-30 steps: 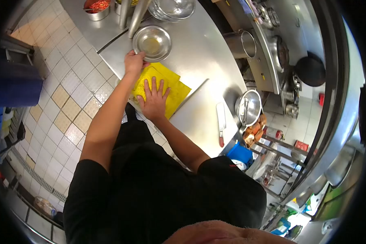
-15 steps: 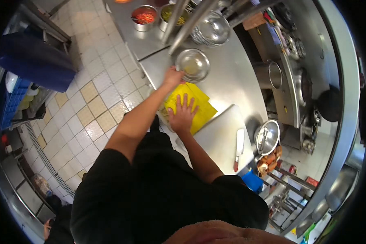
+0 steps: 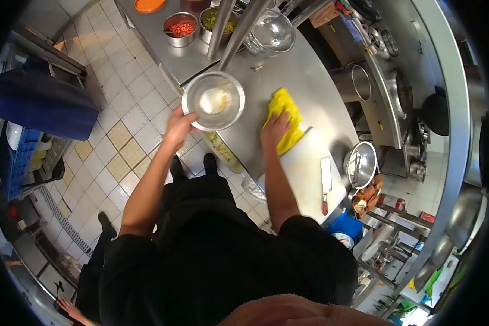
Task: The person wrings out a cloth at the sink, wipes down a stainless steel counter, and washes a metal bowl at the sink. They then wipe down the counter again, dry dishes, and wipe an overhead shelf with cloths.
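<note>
My left hand (image 3: 180, 127) grips the rim of a steel bowl (image 3: 213, 101), which is lifted over the near left edge of the steel counter (image 3: 250, 144). A little pale liquid shows inside the bowl. Farther right, my right hand (image 3: 277, 129) presses on a bunched yellow cloth (image 3: 283, 111), fingers partly sunk in its folds. Just beyond that hand lies a white cutting board (image 3: 304, 179) with a knife (image 3: 326, 179) on it, blade pointing away from me.
Metal posts (image 3: 223, 30) rise from the counter near pots of red (image 3: 180, 30) and green food (image 3: 218, 22). Stacked bowls (image 3: 271, 32) stand behind. A colander (image 3: 361, 163) sits right of the board. Another person's hand (image 3: 70, 308) shows at lower left.
My left hand has raised the bowl and brought it nearer. My right hand has moved right with the yellow cloth, which was spread flat and is now bunched. The camera view has shifted.
</note>
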Demonstrator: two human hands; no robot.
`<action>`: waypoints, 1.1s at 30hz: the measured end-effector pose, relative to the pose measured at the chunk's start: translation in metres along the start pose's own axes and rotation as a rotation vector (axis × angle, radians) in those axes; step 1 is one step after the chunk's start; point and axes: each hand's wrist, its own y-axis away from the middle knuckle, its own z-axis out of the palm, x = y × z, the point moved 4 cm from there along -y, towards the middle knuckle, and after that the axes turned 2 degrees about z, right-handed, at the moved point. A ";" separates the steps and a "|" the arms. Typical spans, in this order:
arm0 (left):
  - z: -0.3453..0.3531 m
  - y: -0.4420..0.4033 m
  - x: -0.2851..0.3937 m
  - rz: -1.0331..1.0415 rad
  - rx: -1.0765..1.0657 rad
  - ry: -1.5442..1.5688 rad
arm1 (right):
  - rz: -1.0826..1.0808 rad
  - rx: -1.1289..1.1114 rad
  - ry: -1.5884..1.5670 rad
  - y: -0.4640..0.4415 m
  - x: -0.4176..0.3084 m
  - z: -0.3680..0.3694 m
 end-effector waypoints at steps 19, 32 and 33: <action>-0.175 0.183 -0.053 -0.001 0.479 0.058 | -0.719 -0.280 0.063 0.032 -0.163 0.075; -0.076 0.074 -0.010 0.059 0.196 -0.071 | 0.355 -1.510 -1.219 0.151 -0.121 -0.061; -0.067 0.064 -0.014 0.053 0.167 -0.057 | 0.207 -1.447 -1.123 0.130 -0.107 -0.083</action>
